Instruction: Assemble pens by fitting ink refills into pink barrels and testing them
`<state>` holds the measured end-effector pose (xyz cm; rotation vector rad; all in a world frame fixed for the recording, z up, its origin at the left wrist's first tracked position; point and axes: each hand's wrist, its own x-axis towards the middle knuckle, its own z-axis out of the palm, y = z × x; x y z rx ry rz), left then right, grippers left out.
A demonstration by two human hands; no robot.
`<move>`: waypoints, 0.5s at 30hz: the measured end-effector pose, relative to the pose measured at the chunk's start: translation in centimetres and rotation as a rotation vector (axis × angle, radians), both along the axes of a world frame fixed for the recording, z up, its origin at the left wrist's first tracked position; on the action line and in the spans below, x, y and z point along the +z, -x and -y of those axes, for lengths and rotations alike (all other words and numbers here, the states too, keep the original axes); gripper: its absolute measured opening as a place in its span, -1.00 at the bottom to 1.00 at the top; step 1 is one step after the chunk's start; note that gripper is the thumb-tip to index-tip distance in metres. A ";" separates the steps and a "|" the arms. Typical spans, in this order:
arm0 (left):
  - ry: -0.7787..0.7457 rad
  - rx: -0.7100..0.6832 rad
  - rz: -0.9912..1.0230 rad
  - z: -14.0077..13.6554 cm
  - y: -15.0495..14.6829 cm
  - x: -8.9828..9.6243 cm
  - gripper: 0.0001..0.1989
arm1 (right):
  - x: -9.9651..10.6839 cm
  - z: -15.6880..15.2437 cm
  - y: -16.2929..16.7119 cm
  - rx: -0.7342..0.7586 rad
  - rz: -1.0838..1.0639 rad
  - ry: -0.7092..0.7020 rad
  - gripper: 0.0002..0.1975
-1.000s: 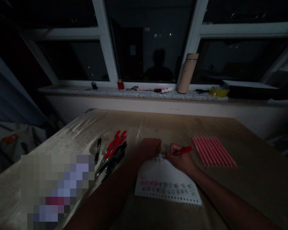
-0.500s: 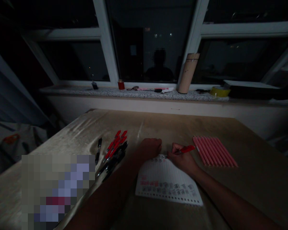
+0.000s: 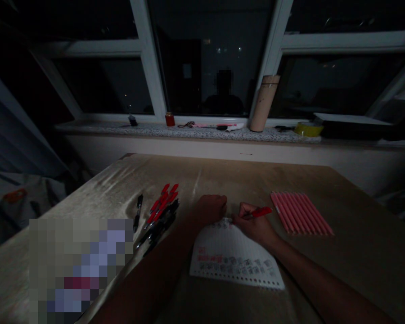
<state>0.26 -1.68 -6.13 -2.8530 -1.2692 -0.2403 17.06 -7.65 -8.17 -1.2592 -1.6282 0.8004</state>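
- Paper point(image 3: 236, 245) lies flat on the table point(image 3: 243, 175), between the forearms, holed edge toward the person, probably so both hands reach its far end.
- Right hand point(image 3: 253, 221) pinches a red pen point(image 3: 263, 211) at a slant over that end, seemingly for writing; its tip is hidden.
- Left hand point(image 3: 213, 208), curled, rests at the far left edge, likely steadying it; whether it grips anything, I cannot tell.
- Loose pens point(image 3: 162, 202) and pink sticks point(image 3: 302, 213) flank the paper, apparently leaving elbow room.

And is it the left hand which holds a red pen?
No, the right hand holds the red pen, while the left hand rests at the far edge of the paper.
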 end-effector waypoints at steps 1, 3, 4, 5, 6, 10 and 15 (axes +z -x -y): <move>-0.001 -0.001 -0.001 0.0 0.0 0.0 -0.78 | 0.0 0.0 0.0 0.015 0.004 0.009 -0.73; -0.001 0.002 -0.003 0.0 0.0 0.0 -0.78 | 0.0 0.1 0.0 0.037 0.008 0.035 -0.72; 0.000 0.003 -0.005 0.0 0.0 0.0 -0.77 | 0.1 0.1 0.0 0.041 0.008 0.043 -0.72; 0.002 0.007 -0.008 0.1 0.0 0.1 -0.77 | 0.2 0.1 -0.1 0.034 0.006 0.044 -0.72; 0.004 0.012 -0.013 0.1 0.0 0.1 -0.77 | 0.3 0.1 -0.1 0.020 0.003 0.038 -0.72; 0.007 0.019 -0.024 0.2 -0.1 0.3 -0.77 | 0.5 0.1 -0.1 -0.035 -0.011 -0.007 -0.75; 0.016 0.010 -0.017 0.2 -0.1 0.4 -0.77 | 0.2 0.2 0.2 0.030 -0.004 0.030 -0.72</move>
